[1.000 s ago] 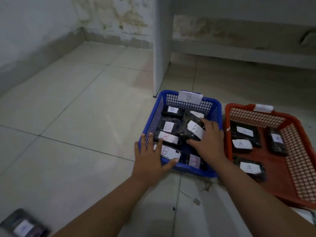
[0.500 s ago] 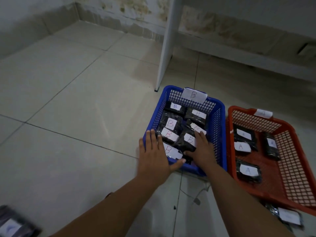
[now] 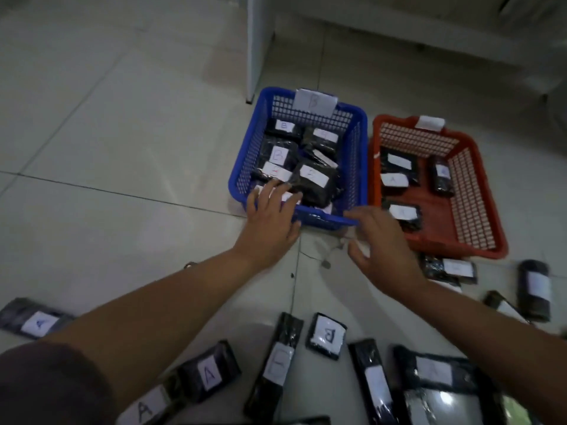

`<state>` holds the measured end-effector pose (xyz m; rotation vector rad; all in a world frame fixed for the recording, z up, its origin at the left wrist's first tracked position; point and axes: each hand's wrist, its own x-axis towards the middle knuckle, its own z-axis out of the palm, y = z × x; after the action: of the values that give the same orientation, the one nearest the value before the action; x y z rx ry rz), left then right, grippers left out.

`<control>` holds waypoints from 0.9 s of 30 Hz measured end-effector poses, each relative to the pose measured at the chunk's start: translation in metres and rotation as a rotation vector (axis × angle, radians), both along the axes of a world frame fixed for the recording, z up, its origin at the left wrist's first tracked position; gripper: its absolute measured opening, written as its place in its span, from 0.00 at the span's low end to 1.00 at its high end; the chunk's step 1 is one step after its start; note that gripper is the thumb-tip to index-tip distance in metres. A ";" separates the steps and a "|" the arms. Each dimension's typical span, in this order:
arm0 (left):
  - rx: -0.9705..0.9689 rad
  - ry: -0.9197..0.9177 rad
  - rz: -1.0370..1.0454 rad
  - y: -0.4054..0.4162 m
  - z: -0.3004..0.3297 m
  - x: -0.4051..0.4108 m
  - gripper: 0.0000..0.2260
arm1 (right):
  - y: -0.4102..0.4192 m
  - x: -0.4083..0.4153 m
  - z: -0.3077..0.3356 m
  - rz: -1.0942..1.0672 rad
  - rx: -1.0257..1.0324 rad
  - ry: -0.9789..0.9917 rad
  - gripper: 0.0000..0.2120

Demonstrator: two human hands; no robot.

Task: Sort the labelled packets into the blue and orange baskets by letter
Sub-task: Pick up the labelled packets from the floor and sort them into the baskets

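Note:
A blue basket (image 3: 357, 148) with a "B" tag holds several black packets labelled B, one of them (image 3: 313, 179) on top near the front. Beside it on the right, an orange basket (image 3: 478, 210) holds several packets, at least one marked A (image 3: 394, 179). My left hand (image 3: 270, 219) rests with spread fingers on the blue basket's front left rim, touching a packet there. My right hand (image 3: 380, 243) hovers open and empty just in front of the gap between the baskets. Loose packets lie on the floor near me, among them a B packet (image 3: 326, 334) and an A packet (image 3: 210, 374).
A white post (image 3: 256, 47) stands behind the blue basket. More loose packets (image 3: 534, 286) lie right of my right arm and one A packet (image 3: 33, 322) at far left. A thin cord (image 3: 325, 256) lies on the tiles before the baskets.
My right hand has come out of the blue basket, leaving the B packet inside, and drawn back toward me. The view tilted down, bringing the floor packets into sight.

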<state>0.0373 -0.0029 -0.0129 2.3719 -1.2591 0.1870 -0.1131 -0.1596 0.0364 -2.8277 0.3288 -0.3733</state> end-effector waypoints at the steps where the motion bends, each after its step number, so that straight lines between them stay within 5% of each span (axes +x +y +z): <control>1: -0.043 -0.100 -0.133 0.002 0.000 -0.013 0.19 | 0.003 -0.022 -0.007 -0.005 0.012 0.007 0.19; 4: 0.030 -0.279 -0.661 0.013 -0.006 -0.045 0.14 | 0.012 -0.080 -0.036 -0.048 0.150 0.128 0.19; 6: 0.227 -0.268 -0.804 0.025 -0.012 -0.062 0.10 | 0.019 -0.105 -0.053 -0.010 0.204 0.252 0.21; 9: 0.385 -0.064 -0.583 0.045 -0.018 -0.079 0.10 | 0.027 -0.119 -0.066 0.073 0.230 0.348 0.26; 12: 0.477 0.004 -0.320 0.064 -0.020 -0.094 0.20 | 0.032 -0.112 -0.071 0.176 0.237 0.367 0.30; 19: 0.917 0.229 -0.050 0.079 -0.013 -0.138 0.35 | 0.037 -0.086 -0.083 0.446 0.174 0.538 0.42; 27: 0.800 0.220 0.035 0.056 -0.010 -0.129 0.27 | 0.026 -0.079 -0.074 0.492 0.143 0.593 0.40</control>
<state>-0.0915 0.0534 -0.0232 2.9446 -1.3435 -0.6745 -0.1917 -0.1338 -0.0375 -2.6885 -0.2286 0.5702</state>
